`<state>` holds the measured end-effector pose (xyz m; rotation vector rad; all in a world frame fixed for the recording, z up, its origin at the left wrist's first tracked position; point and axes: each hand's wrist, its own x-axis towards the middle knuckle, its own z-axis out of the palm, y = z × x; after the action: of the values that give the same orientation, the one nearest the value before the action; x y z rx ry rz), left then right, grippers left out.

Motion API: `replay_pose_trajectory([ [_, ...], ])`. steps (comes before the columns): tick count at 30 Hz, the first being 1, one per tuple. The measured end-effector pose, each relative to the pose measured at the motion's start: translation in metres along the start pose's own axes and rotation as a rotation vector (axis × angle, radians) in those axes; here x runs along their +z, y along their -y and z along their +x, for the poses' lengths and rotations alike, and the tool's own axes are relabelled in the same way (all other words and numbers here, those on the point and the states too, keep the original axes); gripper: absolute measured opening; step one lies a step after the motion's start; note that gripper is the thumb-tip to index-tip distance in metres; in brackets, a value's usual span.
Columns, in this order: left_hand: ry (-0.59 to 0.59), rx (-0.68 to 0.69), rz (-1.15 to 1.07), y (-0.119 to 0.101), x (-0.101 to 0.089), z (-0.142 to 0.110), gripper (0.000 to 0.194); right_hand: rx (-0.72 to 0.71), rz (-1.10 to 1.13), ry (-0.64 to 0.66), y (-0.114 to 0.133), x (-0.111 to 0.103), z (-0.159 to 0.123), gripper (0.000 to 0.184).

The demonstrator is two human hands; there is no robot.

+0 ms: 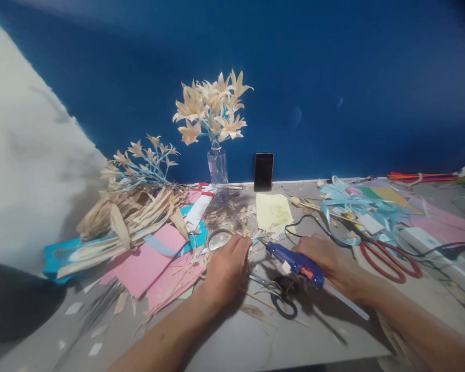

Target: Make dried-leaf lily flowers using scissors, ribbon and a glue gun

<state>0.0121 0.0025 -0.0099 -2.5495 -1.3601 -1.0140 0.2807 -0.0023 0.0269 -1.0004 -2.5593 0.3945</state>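
My right hand [329, 261] is wrapped round a blue glue gun [294, 263] with a clear glue stick jutting from its back end. The nozzle points left at a small pale piece [256, 238] pinched in my left hand [227, 266]. Both hands hover just above the grey table [256, 341]. Small black-handled scissors [279, 297] lie on the table between my wrists.
A clear bottle [217, 168] of tan paper flowers and a dark phone [264, 171] stand against the blue wall. Dried husk strips [127, 212] and pink sheets [147, 261] lie at the left. Red scissors [387, 258], blue ribbon [349, 206] and coloured papers lie at the right.
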Motion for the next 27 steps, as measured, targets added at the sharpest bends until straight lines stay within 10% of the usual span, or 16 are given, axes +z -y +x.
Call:
replay_pose_trajectory([
  [27, 0.013, -0.016, -0.016, 0.0007, 0.0019, -0.0003, 0.020, 0.056, -0.033, 0.037, 0.0018, 0.0024, 0.0019, 0.018],
])
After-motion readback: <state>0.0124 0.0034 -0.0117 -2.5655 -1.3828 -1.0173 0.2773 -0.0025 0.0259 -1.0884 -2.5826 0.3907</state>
